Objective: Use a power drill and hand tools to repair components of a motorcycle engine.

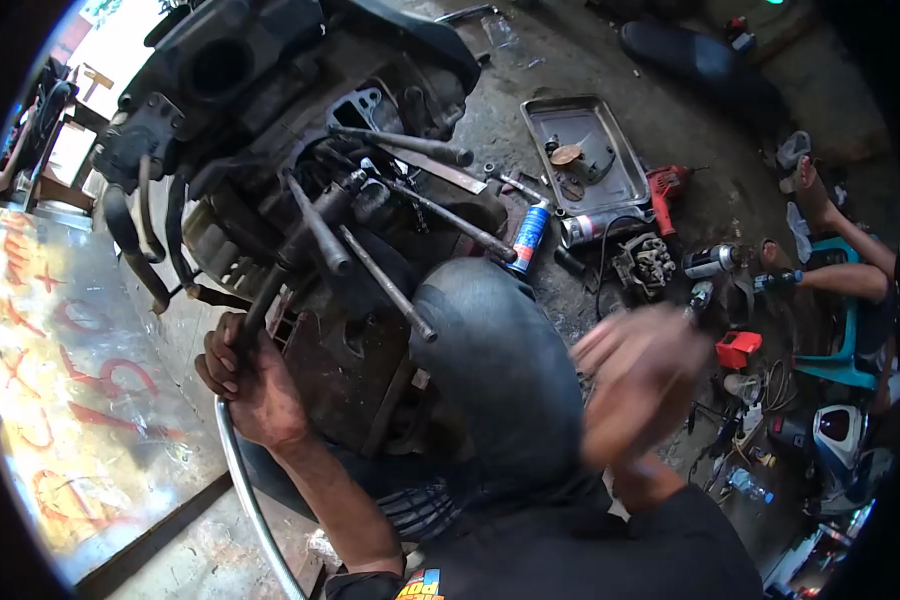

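My left hand (255, 385) is wrapped round a dark curved tube (263, 305) that leads up to a partly stripped engine (230, 225). A silver flexible hose (248, 490) runs down from just below that hand. My right hand (645, 380) is raised beside my knee (495, 340) and smeared by motion. Whether it holds anything does not show. Several rods stick out of the engine toward me, among them a thick one (400, 145) and a thinner one (388, 285). A gasket-like metal face (355, 108) shows at the engine's top.
Right of the engine lie a metal tray (625, 195) with parts, a red drill (665, 195), a blue spray can (530, 238) and a greasy metal part (645, 265). Another person's legs (850, 280) and a teal stool (835, 355) are at the far right. A painted metal sheet (100, 390) flanks my left.
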`<action>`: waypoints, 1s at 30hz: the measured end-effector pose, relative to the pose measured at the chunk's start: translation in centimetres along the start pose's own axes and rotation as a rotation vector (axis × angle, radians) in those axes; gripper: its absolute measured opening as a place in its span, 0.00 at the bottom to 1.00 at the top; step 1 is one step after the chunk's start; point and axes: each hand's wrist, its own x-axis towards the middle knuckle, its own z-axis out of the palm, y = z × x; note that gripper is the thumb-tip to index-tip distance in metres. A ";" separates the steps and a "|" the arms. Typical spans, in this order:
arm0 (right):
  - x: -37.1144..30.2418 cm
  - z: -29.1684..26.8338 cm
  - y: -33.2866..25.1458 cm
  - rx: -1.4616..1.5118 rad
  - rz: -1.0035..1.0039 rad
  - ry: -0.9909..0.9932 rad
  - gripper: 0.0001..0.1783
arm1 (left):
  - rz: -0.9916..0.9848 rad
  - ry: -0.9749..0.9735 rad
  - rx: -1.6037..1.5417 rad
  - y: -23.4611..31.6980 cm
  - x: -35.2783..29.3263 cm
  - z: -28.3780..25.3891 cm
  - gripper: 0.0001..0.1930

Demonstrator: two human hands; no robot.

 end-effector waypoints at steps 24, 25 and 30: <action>4.3 -38.0 37.5 -1.502 0.883 -0.316 0.49 | 0.251 0.728 1.060 -3.6 -6.3 -1.8 0.14; 4.9 -38.9 37.4 -1.558 0.885 -0.290 0.47 | 0.305 0.705 1.183 -4.2 -7.3 -2.4 0.14; 6.2 -36.5 37.6 -1.444 1.016 -0.364 0.44 | 0.362 0.135 2.420 -8.4 -7.0 2.5 0.13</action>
